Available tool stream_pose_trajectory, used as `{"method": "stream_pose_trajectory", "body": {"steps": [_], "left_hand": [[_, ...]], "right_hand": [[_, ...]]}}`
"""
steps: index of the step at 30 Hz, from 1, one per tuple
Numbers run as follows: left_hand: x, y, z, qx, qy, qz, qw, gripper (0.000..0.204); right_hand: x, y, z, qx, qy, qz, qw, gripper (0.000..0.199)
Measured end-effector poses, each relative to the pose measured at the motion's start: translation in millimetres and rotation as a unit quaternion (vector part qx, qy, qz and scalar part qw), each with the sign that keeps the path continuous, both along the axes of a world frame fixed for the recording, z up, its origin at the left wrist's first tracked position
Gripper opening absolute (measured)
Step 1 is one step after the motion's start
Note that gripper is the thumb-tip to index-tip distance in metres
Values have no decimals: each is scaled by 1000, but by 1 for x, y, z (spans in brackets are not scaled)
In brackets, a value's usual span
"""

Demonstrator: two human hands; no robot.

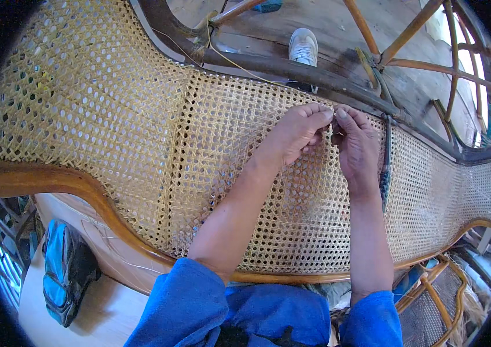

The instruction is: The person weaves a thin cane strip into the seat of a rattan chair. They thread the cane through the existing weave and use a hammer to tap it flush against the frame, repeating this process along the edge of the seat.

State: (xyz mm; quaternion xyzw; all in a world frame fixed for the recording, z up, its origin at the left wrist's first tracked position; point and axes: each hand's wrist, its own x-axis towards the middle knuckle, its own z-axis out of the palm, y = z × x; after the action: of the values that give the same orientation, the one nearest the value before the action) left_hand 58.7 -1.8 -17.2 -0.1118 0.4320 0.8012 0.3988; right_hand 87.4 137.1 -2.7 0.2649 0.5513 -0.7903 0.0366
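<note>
A long panel of woven cane webbing stretches across the view, with a brown wooden rail along its near edge. Over the panel's far edge, my left hand has its thumb and fingers pinched together. Right beside it, my right hand is pinched too, its fingertips almost meeting the left ones. Something small and dark shows at the fingertips, too small to name. Just right of my right hand, a dark bluish strip crosses the panel. A thin loose cane strand lies along the far edge.
A dark frame bar runs behind the panel, with brown rattan poles beyond. A white shoe stands on the floor there. At lower left lies a black and turquoise backpack. Another cane-and-wood piece is at lower right.
</note>
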Motion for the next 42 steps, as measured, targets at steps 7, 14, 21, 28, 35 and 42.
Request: {"method": "stream_pose_trajectory", "body": {"steps": [7,14,21,28,35,42], "left_hand": [[-8,-10,7,-10,-66,-30,997,19],[-22,-33,10,-176,-23,137,975,22],[-42,-19,-15,-305,176,160,922,24],[-42,-17,-31,-577,437,57,687,23],[-40,-16,-37,-579,472,93,658,17],[-42,-14,-33,-571,436,95,689,21]], "right_hand": [[-2,-2,-2,130,60,81,986,9],[-35,5,-17,294,35,107,949,13],[-49,-10,-35,375,81,132,914,15],[-48,-12,-46,439,95,151,880,13],[-53,-16,-52,473,75,157,864,15],[-53,-17,-54,467,102,146,866,13]]}}
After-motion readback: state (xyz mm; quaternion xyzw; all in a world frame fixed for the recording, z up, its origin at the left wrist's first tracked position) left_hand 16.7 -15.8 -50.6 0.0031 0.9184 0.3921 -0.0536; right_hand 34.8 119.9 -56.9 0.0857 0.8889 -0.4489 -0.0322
